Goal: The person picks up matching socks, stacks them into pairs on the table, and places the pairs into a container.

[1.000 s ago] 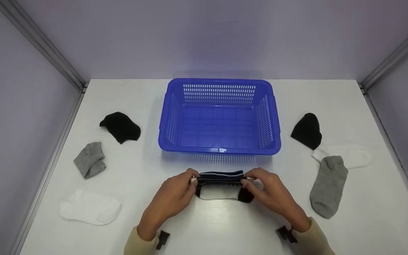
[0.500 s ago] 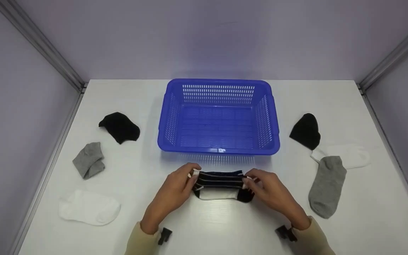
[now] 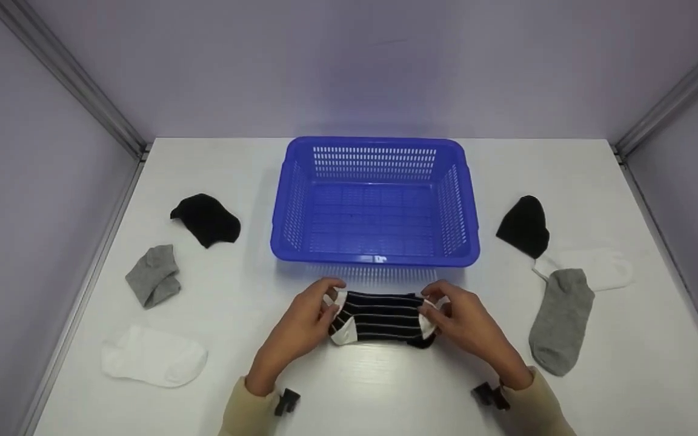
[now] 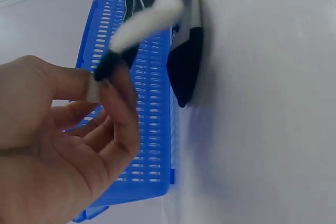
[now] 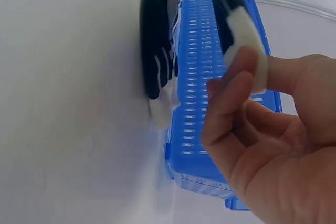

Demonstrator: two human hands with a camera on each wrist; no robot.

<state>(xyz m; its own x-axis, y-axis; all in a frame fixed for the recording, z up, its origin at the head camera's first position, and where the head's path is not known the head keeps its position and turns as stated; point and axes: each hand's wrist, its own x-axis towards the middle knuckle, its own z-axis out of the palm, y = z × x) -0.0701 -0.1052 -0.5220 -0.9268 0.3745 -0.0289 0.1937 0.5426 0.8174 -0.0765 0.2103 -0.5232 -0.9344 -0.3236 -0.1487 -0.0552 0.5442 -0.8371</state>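
Stripes now spread wide across the striped sock (image 3: 385,317): its face has come flat to the head view, where half a second ago it hung foreshortened. The lower sock (image 3: 420,343), its pale panel exposed then, is now mostly covered, one dark corner showing at lower right. Reads as the pair being nearly lined up, though wrist views show a gap, upper sock held off the one on the worktop (image 3: 373,393). Left hand (image 3: 302,321) and right hand (image 3: 463,318) each pinch a white end between thumb and fingers. Blue basket (image 3: 325,259) sits just beyond; no obstruction seen between sock and near rim. To the left, well apart: black, grey and white socks (image 3: 152,275). To the right: a black sock (image 3: 525,227), and a grey sock (image 3: 562,321) overlapping a white one (image 3: 609,268).
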